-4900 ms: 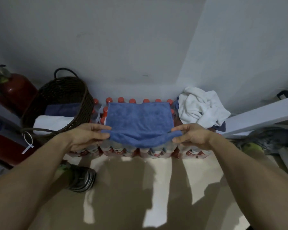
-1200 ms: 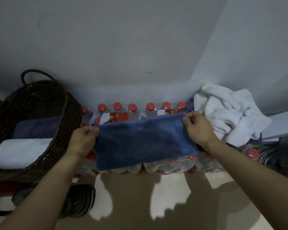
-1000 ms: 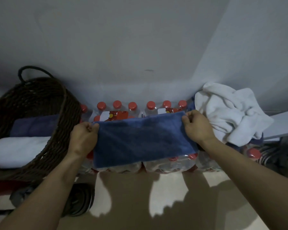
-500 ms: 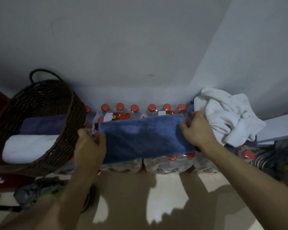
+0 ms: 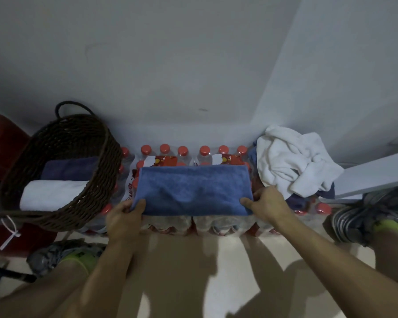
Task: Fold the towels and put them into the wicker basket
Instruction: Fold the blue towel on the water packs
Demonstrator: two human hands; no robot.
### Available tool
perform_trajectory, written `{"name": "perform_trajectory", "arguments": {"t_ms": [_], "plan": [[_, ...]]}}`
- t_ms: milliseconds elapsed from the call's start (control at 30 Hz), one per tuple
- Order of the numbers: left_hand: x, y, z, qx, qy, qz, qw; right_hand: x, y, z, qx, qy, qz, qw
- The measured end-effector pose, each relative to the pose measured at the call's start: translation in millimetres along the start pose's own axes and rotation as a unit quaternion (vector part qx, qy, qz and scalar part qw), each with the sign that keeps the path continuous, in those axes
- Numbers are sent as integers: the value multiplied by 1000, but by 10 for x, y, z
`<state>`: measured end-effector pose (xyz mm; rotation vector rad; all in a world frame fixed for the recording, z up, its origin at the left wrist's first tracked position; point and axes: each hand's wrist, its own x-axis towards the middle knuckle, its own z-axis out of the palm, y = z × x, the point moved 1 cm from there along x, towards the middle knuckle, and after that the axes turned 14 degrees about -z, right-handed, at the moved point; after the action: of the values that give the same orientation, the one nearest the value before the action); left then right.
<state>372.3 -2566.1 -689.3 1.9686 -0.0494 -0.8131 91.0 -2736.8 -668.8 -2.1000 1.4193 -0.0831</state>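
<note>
A blue towel (image 5: 193,189), folded into a wide band, lies flat on top of shrink-wrapped packs of red-capped bottles (image 5: 202,151). My left hand (image 5: 124,216) pinches its near left corner, thumb on top. My right hand (image 5: 268,204) pinches the near right corner in the same way. To the left stands the dark wicker basket (image 5: 101,180), holding a folded white towel (image 5: 51,195) and a folded dark blue towel (image 5: 69,168). A crumpled white towel (image 5: 292,161) lies heaped on the bottles at the right, with some blue cloth (image 5: 324,193) beneath it.
A grey wall rises just behind the bottles. A white board (image 5: 377,175) juts in from the right. Shoes sit on the beige floor at lower left (image 5: 64,255) and at the right (image 5: 363,219). A red object (image 5: 2,143) stands behind the basket.
Both hands slid from the towel's far corners to its near corners. The towel now lies flat as a narrower folded band than 4.9 s ago.
</note>
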Motion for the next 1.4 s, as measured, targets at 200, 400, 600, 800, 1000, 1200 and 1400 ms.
{"name": "perform_trajectory", "arguments": {"t_ms": [200, 400, 600, 800, 1000, 1200, 1400], "plan": [[-2, -8, -44, 167, 55, 34, 984, -138, 124, 8, 111, -45, 34, 992], [-125, 249, 475, 349, 106, 373, 853, -55, 62, -29, -21, -38, 3, 999], [290, 2, 646, 550, 26, 376, 746, 48, 62, 50, -46, 15, -18, 999], [286, 12, 672, 540, 41, 368, 756, 42, 7, 128, -121, 84, -67, 987], [265, 24, 666, 547, 42, 365, 752, 79, -48, 68, 81, 84, -56, 992], [267, 31, 658, 549, 39, 366, 750, 157, -106, -47, 438, 15, 94, 894], [282, 23, 651, 544, 32, 372, 751, 207, -97, 51, 250, 118, -25, 961]]}}
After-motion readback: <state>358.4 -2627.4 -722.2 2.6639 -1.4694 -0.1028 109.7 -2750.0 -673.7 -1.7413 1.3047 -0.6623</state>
